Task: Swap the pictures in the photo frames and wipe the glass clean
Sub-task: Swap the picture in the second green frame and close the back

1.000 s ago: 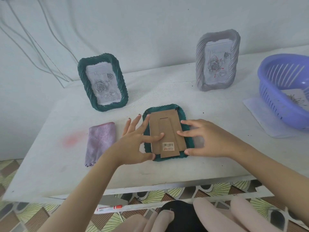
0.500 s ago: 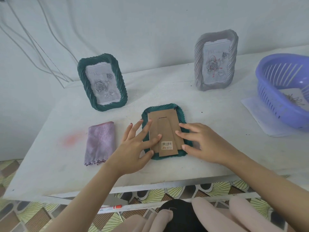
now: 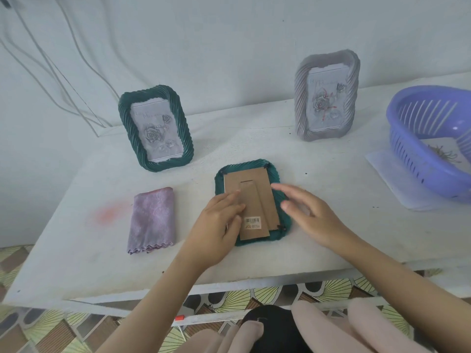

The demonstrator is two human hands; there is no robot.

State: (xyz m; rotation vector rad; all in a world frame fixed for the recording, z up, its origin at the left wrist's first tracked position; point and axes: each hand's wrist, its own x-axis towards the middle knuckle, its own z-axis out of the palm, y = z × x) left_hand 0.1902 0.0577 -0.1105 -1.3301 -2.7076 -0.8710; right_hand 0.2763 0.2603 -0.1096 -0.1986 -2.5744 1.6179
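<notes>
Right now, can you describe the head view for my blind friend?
The left hand rests on the face-down green frame, right hand at its edge. An upright green frame and grey frame stand behind; purple cloth left, blue basket right.

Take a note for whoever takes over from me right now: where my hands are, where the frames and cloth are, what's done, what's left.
Left hand: open, fingers resting on the cardboard back of the face-down green frame.
Right hand: open, blurred, over that frame's right edge; contact unclear.
Standing green frame back left, grey frame back right, both holding rose pictures.
Purple cloth folded, left of the hands.
Blue basket far right, a sheet inside.
Done: one frame laid face down, back on.
Left: open its back, swap the picture, wipe the glass.
</notes>
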